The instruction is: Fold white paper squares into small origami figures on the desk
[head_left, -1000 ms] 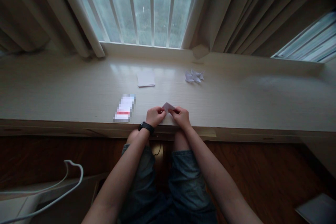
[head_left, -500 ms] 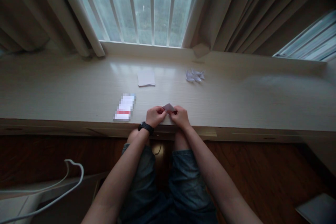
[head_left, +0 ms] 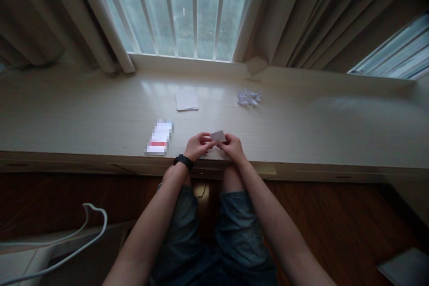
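A small folded piece of paper [head_left: 218,136], pale and roughly rectangular as it faces me, is held up near the front edge of the white table [head_left: 301,134]. My left hand [head_left: 200,145] pinches its lower left side between thumb and fingers; a black watch band circles that wrist. From the other side my right hand [head_left: 233,146] grips the paper's right edge. Beyond the hands lies a stack of white paper squares [head_left: 187,99]. Several folded paper shapes [head_left: 248,97] sit clustered to the right of the stack.
A phone-shaped, pixelated object [head_left: 160,137] lies left of my hands. Curtains [head_left: 295,13] hang on both sides of a barred window [head_left: 181,18]. A white cable [head_left: 104,219] loops at lower left. On the floor at lower right is a flat grey object [head_left: 407,267].
The paper has turned in my fingers: its pointed top now shows as a rectangular face. My left hand's fingers have shifted and loosened slightly around it. Everything on the table stays put.
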`<state>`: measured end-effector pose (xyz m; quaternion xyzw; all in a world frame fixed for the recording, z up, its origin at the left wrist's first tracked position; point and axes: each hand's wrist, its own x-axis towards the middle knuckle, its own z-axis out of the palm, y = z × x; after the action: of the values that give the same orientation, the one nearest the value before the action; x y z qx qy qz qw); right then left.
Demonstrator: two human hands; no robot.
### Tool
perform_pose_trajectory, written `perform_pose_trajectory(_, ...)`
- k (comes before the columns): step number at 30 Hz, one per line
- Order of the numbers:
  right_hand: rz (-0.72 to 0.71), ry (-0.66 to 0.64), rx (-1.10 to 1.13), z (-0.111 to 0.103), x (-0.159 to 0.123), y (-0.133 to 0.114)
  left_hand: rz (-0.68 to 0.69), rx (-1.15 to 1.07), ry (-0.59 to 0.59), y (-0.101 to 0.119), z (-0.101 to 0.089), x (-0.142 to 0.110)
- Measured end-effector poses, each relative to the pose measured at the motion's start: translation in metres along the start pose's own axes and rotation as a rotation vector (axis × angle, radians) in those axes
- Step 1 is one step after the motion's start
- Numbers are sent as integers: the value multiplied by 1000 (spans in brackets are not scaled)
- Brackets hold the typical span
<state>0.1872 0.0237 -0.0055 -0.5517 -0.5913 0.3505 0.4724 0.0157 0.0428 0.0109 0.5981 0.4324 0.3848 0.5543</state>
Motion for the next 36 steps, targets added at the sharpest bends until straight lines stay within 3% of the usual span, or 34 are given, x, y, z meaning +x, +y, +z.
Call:
perform_pose_trajectory(5,25,-58,77,-2,0,0,24,226,37,-6,2,0)
perform_pose_trajectory(10,46,-51,143,-6,-1,-8,12,152,98,-3,1,0)
perform_pose_trajectory(17,83,-80,183,-7,1,-10,0,102,42,-1,-1,-1)
perform_pose_trajectory(22,138,-54,259,-10,2,-6,25,219,-8,-7,-1,0)
perform_pose_trajectory(31,96,-18,273,-3,5,-10,83,410,-71,-6,-8,2)
perform_pose_trajectory(36,133,-2,297,-4,4,-5,120,395,-30,-6,-8,3)
